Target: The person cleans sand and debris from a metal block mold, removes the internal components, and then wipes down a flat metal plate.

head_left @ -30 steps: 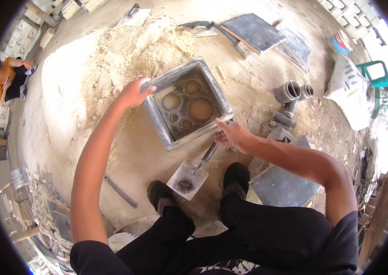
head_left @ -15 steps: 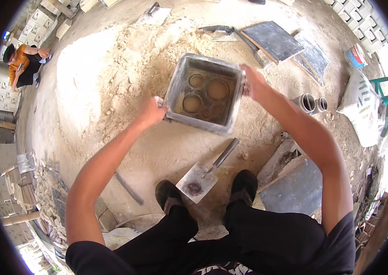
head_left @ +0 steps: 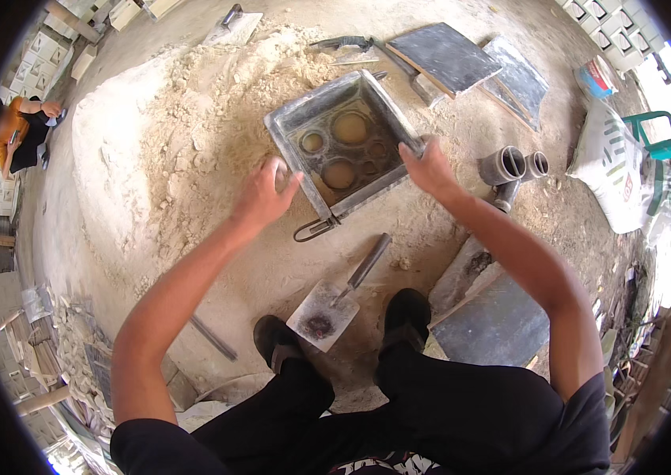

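Grey box sits upper centre of frame, right hand gripping its right corner, left hand half-curled by its left edge, contact unclear; steady handling likely wants matched opposite grips.

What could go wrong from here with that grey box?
The left hand is beside the grey box, thumb and fingers apart, while the right hand holds its right side, so it might tip or slip. The wire loop sticking out at the near corner could snag something. The trowel lies between the dark shoes, so a small step might land on it.
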Demonstrator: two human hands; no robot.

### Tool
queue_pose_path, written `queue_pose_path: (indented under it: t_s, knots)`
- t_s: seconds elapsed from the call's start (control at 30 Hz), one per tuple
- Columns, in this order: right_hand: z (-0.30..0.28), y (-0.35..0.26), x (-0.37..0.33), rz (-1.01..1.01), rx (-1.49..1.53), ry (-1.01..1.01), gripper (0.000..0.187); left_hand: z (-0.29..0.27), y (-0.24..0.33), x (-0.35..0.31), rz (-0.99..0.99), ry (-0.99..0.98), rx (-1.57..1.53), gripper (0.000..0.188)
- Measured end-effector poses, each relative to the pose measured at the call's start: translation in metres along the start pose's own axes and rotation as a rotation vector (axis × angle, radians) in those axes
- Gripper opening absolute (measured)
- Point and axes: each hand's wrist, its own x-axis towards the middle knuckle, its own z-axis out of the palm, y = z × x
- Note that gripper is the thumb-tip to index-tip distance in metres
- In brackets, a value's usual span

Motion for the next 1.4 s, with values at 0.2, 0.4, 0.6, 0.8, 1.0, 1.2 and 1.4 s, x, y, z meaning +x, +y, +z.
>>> queue_pose_path:
  t_s: [0.2, 0.4, 0.6, 0.8, 1.0, 1.2, 1.4]
  knots:
    - [0.024, 0.004, 0.003, -0.03, 0.048, 0.154, 0.03, -0.01, -0.015, 0.014, 0.885, 0.301, 0.641, 0.057]
    - [0.029, 0.005, 0.033, -0.144, 0.087, 0.097, 0.027, 0.011, -0.014, 0.02, 0.731, 0.293, 0.533, 0.059]
    - [0.017, -0.016, 0.063, -0.342, 0.021, 0.289, 0.031, 0.032, 0.016, 0.012, 0.629, 0.416, 0.488, 0.055]
    - [0.042, 0.011, -0.078, 0.181, 0.362, -0.188, 0.044, 0.02, 0.01, 0.012, 0.597, 0.294, 0.524, 0.054]
    - [0.073, -0.005, -0.105, 0.404, 0.46, -0.475, 0.064, 0.017, 0.02, 0.022, 0.605, 0.201, 0.428, 0.054]
    - [0.107, -0.033, -0.125, 0.394, 0.781, -0.44, 0.052, 0.024, 0.034, 0.016, 0.762, 0.177, 0.265, 0.075]
    - [0.135, -0.016, -0.116, 0.422, 0.728, -0.423, 0.057, 0.018, 0.047, 0.028, 0.704, -0.102, 0.481, 0.084]
